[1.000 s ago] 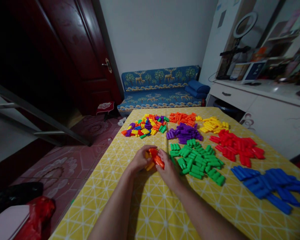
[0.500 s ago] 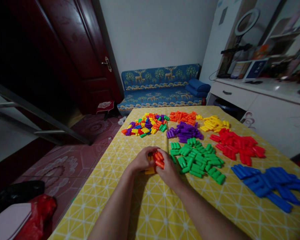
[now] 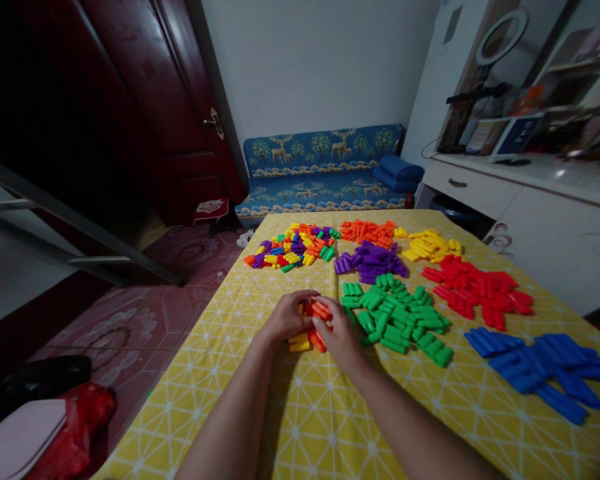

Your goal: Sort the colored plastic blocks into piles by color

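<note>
Bare hands over small plastic building pieces on a patterned yellow tablecloth (image 3: 215,393).
Beyond the blue pile (image 3: 540,363) and red pile (image 3: 480,287), the green pile (image 3: 395,313) lies just beside the right hand (image 3: 341,337), whose thumb and fingers are partly curled, pinching orange pieces (image 3: 321,309); the left hand (image 3: 287,319) is half-closed alongside, its grip hidden. Yellow pieces (image 3: 300,343) lie below them. A loose pinch could drop orange pieces among the yellow; a rightward wrist swing could knock green ones astray.
</note>
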Tool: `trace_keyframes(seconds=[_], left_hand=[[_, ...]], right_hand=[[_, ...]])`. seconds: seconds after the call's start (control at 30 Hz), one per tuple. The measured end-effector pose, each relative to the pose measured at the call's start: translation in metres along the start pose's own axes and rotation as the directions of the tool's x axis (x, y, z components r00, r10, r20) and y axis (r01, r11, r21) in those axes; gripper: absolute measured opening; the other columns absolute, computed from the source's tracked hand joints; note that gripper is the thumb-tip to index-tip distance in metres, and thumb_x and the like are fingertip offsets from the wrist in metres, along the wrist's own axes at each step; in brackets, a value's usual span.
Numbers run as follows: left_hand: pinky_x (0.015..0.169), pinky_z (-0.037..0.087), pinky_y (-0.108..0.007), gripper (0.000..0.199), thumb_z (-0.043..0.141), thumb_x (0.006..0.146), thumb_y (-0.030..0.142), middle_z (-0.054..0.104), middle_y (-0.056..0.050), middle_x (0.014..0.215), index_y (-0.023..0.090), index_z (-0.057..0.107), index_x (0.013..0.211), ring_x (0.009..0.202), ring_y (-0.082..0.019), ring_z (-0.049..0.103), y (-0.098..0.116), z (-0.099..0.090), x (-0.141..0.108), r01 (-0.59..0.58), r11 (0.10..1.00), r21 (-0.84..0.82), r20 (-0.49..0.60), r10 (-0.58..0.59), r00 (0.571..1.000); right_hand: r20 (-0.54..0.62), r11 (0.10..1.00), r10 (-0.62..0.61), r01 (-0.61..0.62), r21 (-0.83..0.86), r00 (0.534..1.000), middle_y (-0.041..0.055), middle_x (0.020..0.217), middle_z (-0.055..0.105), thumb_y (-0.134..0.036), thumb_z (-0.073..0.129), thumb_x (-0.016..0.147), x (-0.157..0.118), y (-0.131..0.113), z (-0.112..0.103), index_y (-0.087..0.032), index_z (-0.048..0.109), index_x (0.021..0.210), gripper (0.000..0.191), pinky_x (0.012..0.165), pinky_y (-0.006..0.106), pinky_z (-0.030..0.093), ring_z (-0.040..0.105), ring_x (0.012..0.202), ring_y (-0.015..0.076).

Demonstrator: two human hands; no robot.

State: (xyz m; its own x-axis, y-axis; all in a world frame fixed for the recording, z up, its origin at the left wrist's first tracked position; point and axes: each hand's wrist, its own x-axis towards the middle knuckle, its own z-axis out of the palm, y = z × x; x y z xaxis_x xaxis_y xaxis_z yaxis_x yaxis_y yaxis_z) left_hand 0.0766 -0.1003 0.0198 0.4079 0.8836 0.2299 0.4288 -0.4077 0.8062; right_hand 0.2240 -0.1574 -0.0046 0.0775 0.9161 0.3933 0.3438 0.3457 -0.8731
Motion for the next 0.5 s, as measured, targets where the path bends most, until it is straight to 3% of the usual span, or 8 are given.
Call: trace_keyframes(seconds=[0.2, 0.33, 0.5], left_hand=[[0.076, 0.052, -0.03, 0.035, 0.077, 0.058, 0.016, 0.074, -0.006, 0.086, 0.016, 0.075, 0.094, 0.079, -0.021, 0.066, 0.0016, 0.0001, 0.0014, 0.068, 0.974, -0.218, -0.056, -0.082, 0.995], [0.071, 0.051, -0.027, 0.027, 0.079, 0.065, 0.029, 0.073, -0.005, 0.081, 0.014, 0.074, 0.087, 0.074, -0.018, 0.065, 0.0046, 0.0009, 0.0021, 0.074, 0.93, -0.359, -0.042, -0.096, 0.995], [0.067, 0.049, -0.024, 0.027, 0.075, 0.072, 0.037, 0.072, -0.005, 0.076, 0.013, 0.073, 0.085, 0.07, -0.016, 0.063, 0.0071, 0.0003, 0.0014, 0.033, 0.943, -0.331, -0.061, -0.056, 0.997]], right_hand=[[-0.027, 0.996, 0.045, -0.043, 0.076, 0.999, 0.0105, 0.118, 0.064, -0.02, 0.053, 0.083, -0.0001, 0.0049, 0.0, -0.02, 0.06, 0.114, 0.032, 0.089, 0.037, 0.055, 0.062, 0.109, 0.0218], [-0.06, 0.996, 0.055, -0.051, 0.067, 0.997, 0.0105, 0.116, 0.065, -0.019, 0.056, 0.082, -0.0004, 0.004, -0.0025, -0.02, 0.06, 0.116, 0.035, 0.087, 0.037, 0.056, 0.063, 0.107, 0.0226], [-0.081, 1.0, 0.001, -0.001, 0.007, 0.997, 0.0112, 0.114, 0.068, -0.025, 0.057, 0.086, -0.0013, -0.0007, -0.0049, -0.019, 0.059, 0.119, 0.034, 0.085, 0.035, 0.055, 0.065, 0.103, 0.023]])
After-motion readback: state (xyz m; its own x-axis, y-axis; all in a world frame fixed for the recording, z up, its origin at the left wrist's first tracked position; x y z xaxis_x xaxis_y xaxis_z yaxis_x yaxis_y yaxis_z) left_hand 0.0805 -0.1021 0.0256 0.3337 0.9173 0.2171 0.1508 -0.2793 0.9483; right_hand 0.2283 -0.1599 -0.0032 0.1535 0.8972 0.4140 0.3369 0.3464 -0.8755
